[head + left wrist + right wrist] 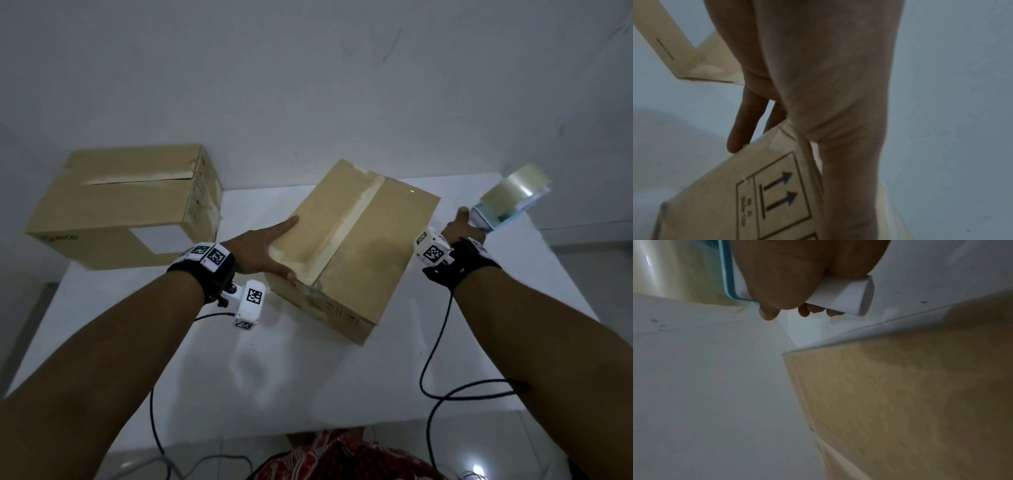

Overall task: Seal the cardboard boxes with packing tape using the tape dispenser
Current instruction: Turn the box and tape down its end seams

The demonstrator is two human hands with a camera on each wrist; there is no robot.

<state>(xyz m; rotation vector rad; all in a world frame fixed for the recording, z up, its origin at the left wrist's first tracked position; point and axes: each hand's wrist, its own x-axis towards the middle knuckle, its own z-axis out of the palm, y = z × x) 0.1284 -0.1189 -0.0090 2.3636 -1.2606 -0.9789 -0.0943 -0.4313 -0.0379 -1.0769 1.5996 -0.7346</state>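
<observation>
I see the taped cardboard box (352,246) at the middle of the white table (308,377); its long axis and its tape strip (346,229) run from about 7 to 1 o'clock. The second cardboard box (126,205) stands at 10 o'clock, near the grey wall (308,85). My left hand (263,250) lies with straight fingers over the near box's left edge. My right hand (462,228), at 3 o'clock, grips the handle of the tape dispenser (510,198), whose roll points away to 2 o'clock.
</observation>
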